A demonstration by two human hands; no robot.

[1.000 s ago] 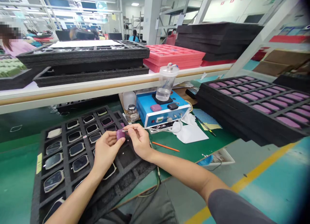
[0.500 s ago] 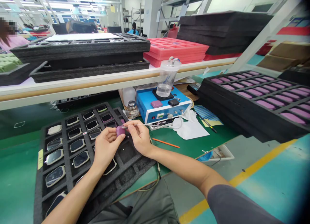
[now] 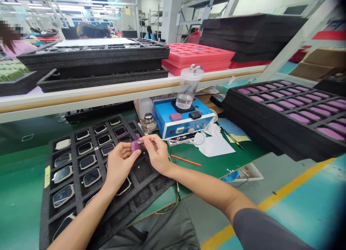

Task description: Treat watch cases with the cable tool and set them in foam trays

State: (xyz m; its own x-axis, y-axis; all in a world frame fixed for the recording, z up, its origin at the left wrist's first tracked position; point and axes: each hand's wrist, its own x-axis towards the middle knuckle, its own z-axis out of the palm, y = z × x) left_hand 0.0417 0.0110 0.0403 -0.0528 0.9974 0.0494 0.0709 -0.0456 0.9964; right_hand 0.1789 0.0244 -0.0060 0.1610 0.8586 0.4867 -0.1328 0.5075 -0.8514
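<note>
My left hand (image 3: 120,162) pinches a small purple watch case (image 3: 135,146) between thumb and fingers above the foam tray. My right hand (image 3: 157,152) grips a thin pen-like tool with a pale hose (image 3: 177,141) running back toward the blue machine. The tool's tip meets the upper edge of the case; the fingers cover most of the tool. Under both hands lies a black foam tray (image 3: 46,203) with watch faces (image 3: 92,177) in its compartments. Part of another purple piece shows just behind the held case.
Behind my hands stands a blue machine (image 3: 164,129) carrying a clear cup (image 3: 186,89), a purple case (image 3: 176,116) and a black case (image 3: 195,115). A glass jar (image 3: 148,123) is beside it. An orange stick (image 3: 186,160) lies on the green table. Stacked trays (image 3: 243,127) hold purple cases at right.
The whole view has shifted slightly right and down. Both hands keep the same hold on the purple watch case and the pen-like tool.
</note>
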